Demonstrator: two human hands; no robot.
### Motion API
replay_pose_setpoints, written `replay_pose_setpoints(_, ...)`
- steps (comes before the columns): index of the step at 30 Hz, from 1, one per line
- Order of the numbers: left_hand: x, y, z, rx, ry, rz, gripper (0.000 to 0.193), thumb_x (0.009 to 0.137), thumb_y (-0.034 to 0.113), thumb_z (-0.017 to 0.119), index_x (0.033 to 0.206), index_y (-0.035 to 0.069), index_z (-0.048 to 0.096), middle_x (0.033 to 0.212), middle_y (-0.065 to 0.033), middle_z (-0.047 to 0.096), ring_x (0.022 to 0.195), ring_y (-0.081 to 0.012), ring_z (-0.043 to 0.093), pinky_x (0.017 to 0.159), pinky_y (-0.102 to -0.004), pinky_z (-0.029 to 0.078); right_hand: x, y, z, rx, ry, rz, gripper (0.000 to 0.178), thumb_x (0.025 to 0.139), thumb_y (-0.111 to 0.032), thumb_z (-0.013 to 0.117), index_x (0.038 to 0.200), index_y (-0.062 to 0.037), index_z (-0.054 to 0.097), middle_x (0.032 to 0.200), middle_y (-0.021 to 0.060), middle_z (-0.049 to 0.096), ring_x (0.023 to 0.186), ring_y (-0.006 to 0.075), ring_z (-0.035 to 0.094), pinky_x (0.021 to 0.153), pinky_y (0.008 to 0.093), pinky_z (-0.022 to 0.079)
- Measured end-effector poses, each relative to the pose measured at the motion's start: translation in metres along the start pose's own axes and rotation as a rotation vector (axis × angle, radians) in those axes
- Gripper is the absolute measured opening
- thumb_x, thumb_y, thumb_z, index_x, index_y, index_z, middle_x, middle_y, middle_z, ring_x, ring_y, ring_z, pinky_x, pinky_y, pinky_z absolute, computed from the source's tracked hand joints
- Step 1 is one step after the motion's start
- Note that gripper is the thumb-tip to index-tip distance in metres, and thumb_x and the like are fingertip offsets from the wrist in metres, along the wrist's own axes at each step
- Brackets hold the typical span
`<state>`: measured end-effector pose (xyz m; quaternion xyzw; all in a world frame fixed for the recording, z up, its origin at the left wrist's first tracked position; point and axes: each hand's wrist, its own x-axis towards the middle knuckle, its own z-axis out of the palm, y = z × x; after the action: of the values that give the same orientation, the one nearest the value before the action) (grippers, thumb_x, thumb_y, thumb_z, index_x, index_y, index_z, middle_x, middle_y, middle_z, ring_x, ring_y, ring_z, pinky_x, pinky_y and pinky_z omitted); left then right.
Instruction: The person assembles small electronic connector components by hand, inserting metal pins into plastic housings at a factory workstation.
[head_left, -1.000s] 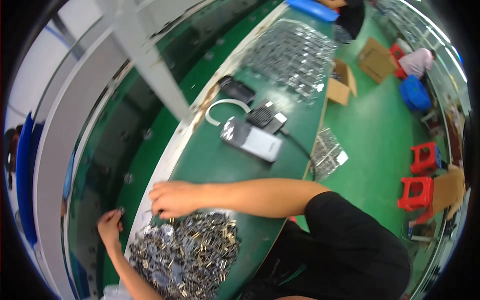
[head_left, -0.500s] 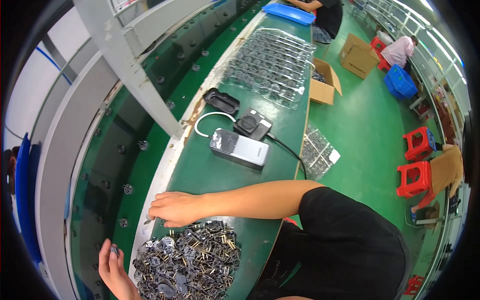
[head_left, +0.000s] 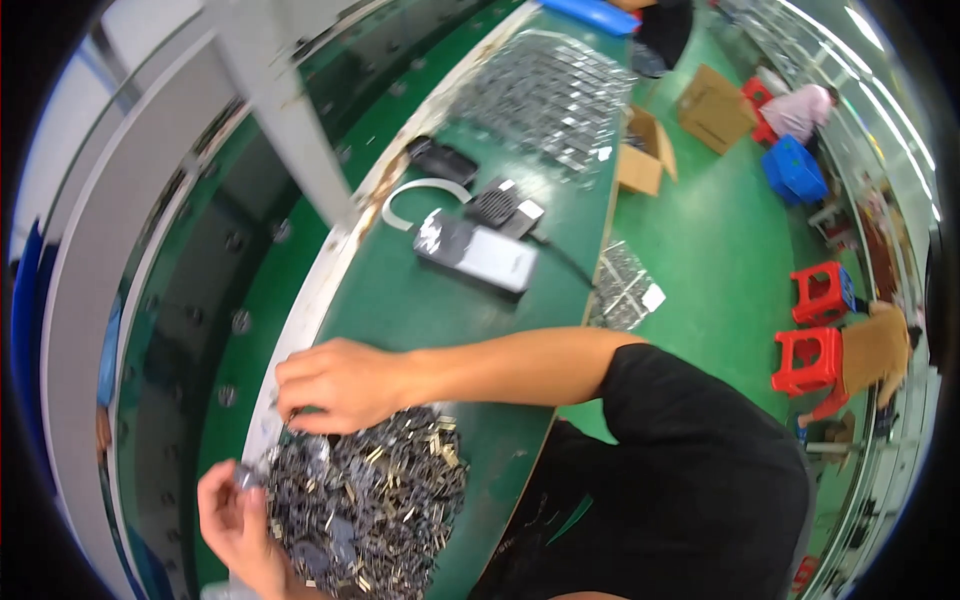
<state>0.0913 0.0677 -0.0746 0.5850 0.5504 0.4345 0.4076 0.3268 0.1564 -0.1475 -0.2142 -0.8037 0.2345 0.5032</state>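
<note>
Left hand (head_left: pixel 240 530) neared one pile (head_left: pixel 375 500), holding one part (head_left: pixel 246 476).

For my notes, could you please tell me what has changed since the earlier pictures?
The left hand, holding a small grey part, has moved right, toward the heap of dark, gold-pronged parts. The right hand stays near the heap's far edge; the silver-topped black box stays put.

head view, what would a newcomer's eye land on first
Probably the heap of dark parts with shiny prongs on the green table, with the right hand at its far edge. The left hand holds a small grey piece at the heap's left. Then come red stools at far right.
</note>
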Motion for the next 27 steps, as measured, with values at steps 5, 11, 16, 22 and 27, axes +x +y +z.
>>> replay_pose_setpoints(5,0.013,0.011,0.045,-0.095,0.043,-0.085,0.043,0.08,-0.002,0.067,0.121,-0.007,0.057,0.106,-0.0093,0.061,0.093,-0.012,0.058,0.083,-0.0231,0.045,-0.006,-0.01,-0.008,0.136,0.029,0.027,0.012,0.079,-0.013,0.068,0.087,-0.0048,0.065,0.083,0.0089,0.061,0.077,0.0274,0.061,0.067,0.0356,0.05)
replay_pose_setpoints(11,0.011,0.002,0.05,-0.38,-0.092,-0.055,0.037,0.081,-0.011,0.064,0.117,-0.009,0.056,0.113,-0.0155,0.062,0.097,-0.0148,0.062,0.086,-0.0254,0.052,0.0,-0.029,-0.003,0.243,0.113,0.138,0.011,0.079,-0.001,0.07,0.088,-0.0023,0.064,0.081,0.006,0.059,0.063,0.0132,0.058,0.052,0.0252,0.045)
replay_pose_setpoints(16,0.005,0.0,0.049,-0.352,-0.123,-0.105,0.037,0.081,-0.012,0.065,0.117,-0.008,0.056,0.111,-0.0136,0.063,0.095,-0.0132,0.062,0.085,-0.0244,0.052,-0.001,-0.037,0.004,0.158,0.133,0.086,0.017,0.074,0.001,0.073,0.087,-0.0029,0.063,0.08,0.0066,0.058,0.065,0.0176,0.058,0.054,0.027,0.046)
replay_pose_setpoints(22,0.009,0.011,0.068,-0.247,-0.053,-0.256,0.044,0.074,-0.015,0.066,0.117,-0.009,0.056,0.108,-0.015,0.064,0.09,-0.0156,0.062,0.079,-0.0242,0.051,-0.018,-0.016,0.004,-0.156,0.206,-0.136,0.012,0.069,-0.013,0.065,0.079,-0.0074,0.061,0.076,0.0042,0.053,0.067,0.0203,0.057,0.053,0.0319,0.047)
replay_pose_setpoints(27,0.006,0.014,0.021,0.119,-0.022,-0.125,0.022,0.084,0.003,0.063,0.105,-0.004,0.059,0.095,-0.0084,0.062,0.091,-0.0162,0.059,0.083,-0.0272,0.047,0.004,-0.027,0.018,0.005,0.152,-0.24,0.011,0.075,-0.02,0.064,0.08,-0.0105,0.061,0.078,0.003,0.055,0.073,0.0217,0.06,0.054,0.0318,0.049)
